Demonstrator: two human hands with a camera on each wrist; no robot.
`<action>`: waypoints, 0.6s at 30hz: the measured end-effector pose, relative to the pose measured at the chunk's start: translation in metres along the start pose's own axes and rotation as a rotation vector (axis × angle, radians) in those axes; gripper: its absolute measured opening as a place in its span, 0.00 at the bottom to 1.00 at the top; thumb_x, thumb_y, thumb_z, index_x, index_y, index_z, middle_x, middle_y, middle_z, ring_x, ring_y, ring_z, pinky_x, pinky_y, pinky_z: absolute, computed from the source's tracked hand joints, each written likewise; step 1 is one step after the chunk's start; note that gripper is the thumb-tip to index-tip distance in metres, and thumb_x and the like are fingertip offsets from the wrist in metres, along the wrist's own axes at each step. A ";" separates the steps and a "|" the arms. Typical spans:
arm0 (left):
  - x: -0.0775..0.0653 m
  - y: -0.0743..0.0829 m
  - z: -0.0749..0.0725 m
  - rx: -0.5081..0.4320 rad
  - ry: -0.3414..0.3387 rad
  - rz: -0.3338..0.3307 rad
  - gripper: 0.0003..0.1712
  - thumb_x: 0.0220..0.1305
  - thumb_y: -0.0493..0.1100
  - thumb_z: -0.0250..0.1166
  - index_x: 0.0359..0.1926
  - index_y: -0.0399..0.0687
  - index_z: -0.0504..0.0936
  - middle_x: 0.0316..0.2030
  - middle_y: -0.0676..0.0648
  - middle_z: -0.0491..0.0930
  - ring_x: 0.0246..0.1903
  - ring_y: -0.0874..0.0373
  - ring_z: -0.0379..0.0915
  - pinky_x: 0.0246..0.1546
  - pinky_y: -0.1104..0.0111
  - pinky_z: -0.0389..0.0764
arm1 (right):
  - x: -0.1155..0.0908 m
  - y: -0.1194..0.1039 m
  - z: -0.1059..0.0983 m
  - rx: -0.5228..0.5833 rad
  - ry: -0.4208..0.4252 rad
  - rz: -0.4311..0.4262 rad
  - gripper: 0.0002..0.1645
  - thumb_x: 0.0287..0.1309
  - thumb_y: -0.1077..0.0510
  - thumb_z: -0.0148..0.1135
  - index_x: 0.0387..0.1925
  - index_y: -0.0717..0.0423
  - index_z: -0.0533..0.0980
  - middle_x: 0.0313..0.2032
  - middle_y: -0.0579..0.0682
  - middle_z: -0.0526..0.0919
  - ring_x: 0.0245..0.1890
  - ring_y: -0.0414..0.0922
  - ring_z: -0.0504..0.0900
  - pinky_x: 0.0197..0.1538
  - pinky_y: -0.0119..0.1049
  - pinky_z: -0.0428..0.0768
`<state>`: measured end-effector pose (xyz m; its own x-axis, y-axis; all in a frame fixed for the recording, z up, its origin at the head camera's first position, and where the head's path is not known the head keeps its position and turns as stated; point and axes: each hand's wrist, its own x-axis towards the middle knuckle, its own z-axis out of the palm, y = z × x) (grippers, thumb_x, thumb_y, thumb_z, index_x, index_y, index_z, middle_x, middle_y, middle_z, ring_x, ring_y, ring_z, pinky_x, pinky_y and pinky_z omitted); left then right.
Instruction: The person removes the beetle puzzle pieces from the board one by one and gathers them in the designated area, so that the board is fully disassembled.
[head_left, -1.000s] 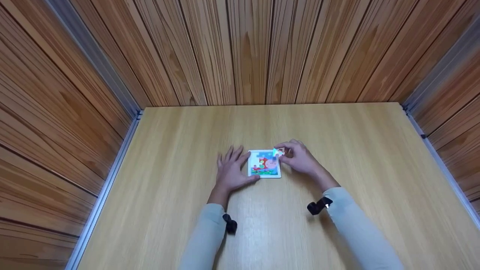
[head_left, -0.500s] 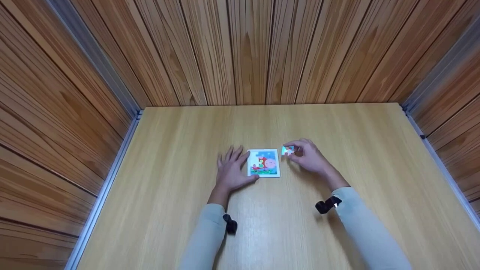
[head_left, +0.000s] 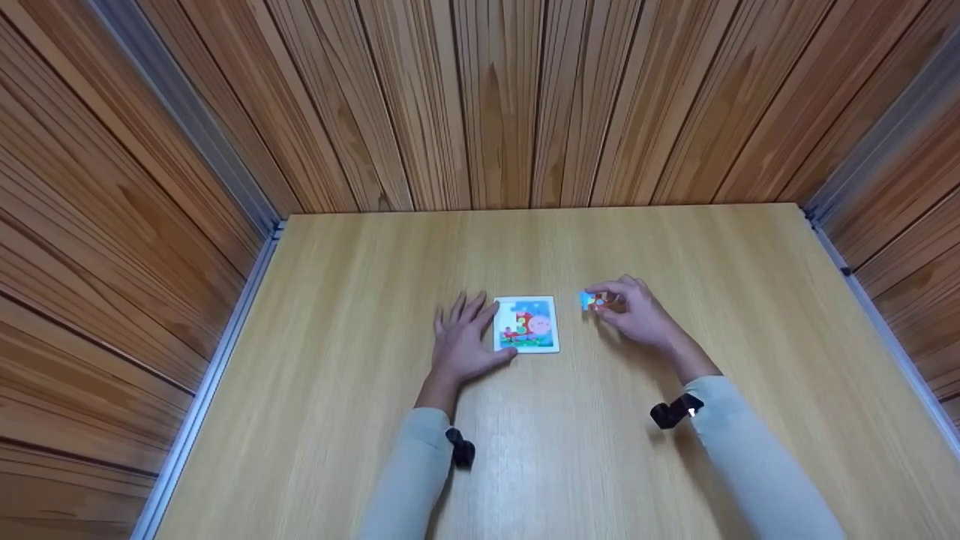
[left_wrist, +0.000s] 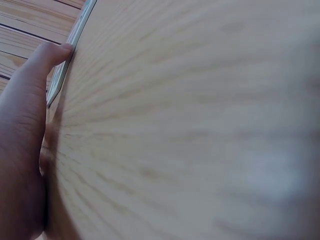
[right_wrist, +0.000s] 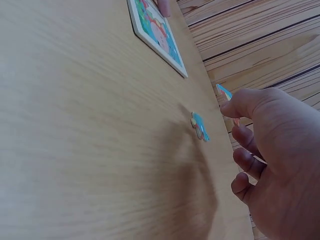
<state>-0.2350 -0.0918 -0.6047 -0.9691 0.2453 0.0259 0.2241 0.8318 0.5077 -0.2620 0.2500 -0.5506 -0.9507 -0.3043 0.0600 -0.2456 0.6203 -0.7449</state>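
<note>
A square white-framed picture puzzle (head_left: 526, 325) with a pink cartoon figure lies on the table. A pale patch shows at the left of its picture. My left hand (head_left: 466, 346) rests beside it, fingers spread, with the thumb at the near edge and the index finger at the left edge. To the right of the frame, my right hand (head_left: 636, 311) pinches a small colourful puzzle piece (right_wrist: 223, 92) between thumb and fingers, raised above the table. Below it in the right wrist view, another blue puzzle piece (right_wrist: 199, 126) lies on the tabletop; the head view does not show it distinctly.
The light wood table (head_left: 360, 300) is bounded by wood-plank walls (head_left: 495, 105) at the back and both sides. Grey metal rails (head_left: 202, 420) run along the table's sides. A black wrist camera (head_left: 676, 411) sits on the right sleeve, and another camera (head_left: 461, 448) on the left.
My right hand has moved right with the pinched puzzle piece, away from the frame's upper right corner. The puzzle frame has shifted slightly away and left. My left hand has stayed in place.
</note>
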 end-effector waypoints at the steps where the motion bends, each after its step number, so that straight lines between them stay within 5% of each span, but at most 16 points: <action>1: 0.000 0.000 0.000 0.002 0.001 0.001 0.58 0.61 0.78 0.69 0.86 0.60 0.70 0.91 0.48 0.60 0.93 0.37 0.43 0.88 0.26 0.39 | -0.001 0.001 0.000 0.001 -0.005 0.006 0.23 0.74 0.66 0.70 0.67 0.58 0.85 0.49 0.63 0.81 0.54 0.55 0.76 0.55 0.38 0.73; 18: -0.003 0.000 -0.002 -0.048 -0.002 0.041 0.52 0.65 0.73 0.70 0.85 0.61 0.72 0.89 0.55 0.64 0.93 0.39 0.44 0.87 0.23 0.36 | -0.013 0.014 0.005 -0.047 -0.082 0.031 0.23 0.76 0.66 0.67 0.68 0.57 0.85 0.49 0.60 0.79 0.53 0.52 0.73 0.53 0.37 0.72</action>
<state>-0.2326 -0.0938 -0.6030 -0.9589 0.2798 0.0464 0.2587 0.7961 0.5471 -0.2526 0.2591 -0.5652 -0.9396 -0.3419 -0.0187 -0.2271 0.6633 -0.7131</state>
